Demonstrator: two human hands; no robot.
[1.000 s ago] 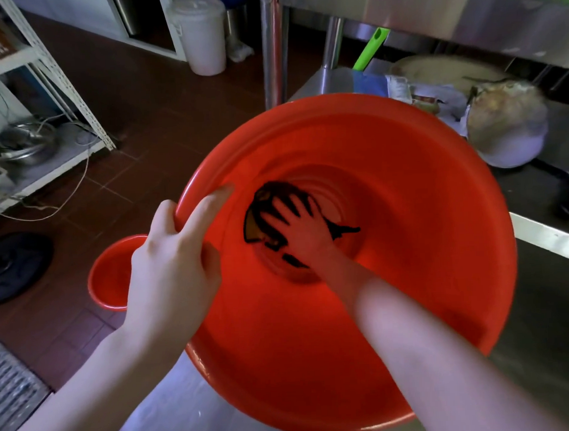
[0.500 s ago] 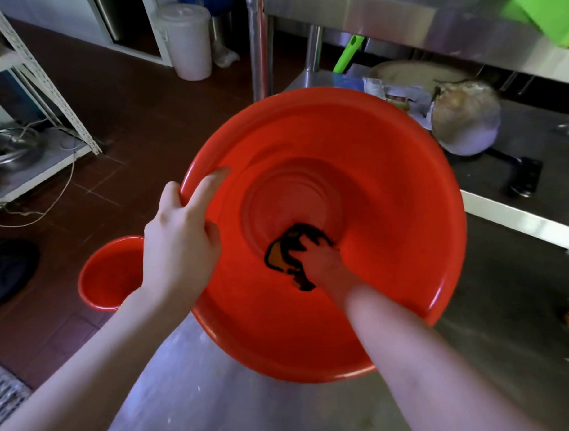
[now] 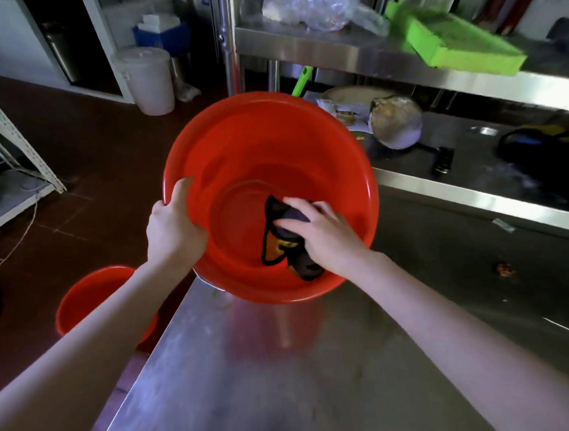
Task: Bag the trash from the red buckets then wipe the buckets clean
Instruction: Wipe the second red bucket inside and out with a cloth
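Wiping now along the near wall of the large red bucket (image 3: 267, 141), the right hand (image 3: 322, 236) presses a dark cloth with an orange patch (image 3: 282, 244) flat against the plastic. A second ago this cloth was on the floor of the bucket, in the middle; it has since come up toward the near rim. The fingers of this hand lie spread over the cloth, holding it down more than pinching it.

The left hand (image 3: 174, 229) keeps its grip on the left rim of the bucket, thumb inside and fingers closed around the edge, and tilts the bucket toward the person. The bucket rests on the corner of the steel surface (image 3: 282, 376), lower in view than before.

No trash shows inside this bucket, so the bagging seems done for it and the wiping is well advanced: bottom done, wall in hand. The far wall may still need a pass, I think.

A second, smaller red bucket (image 3: 86, 303) stands on the floor, below and left of the large one. Whether it is already clean I cannot tell.
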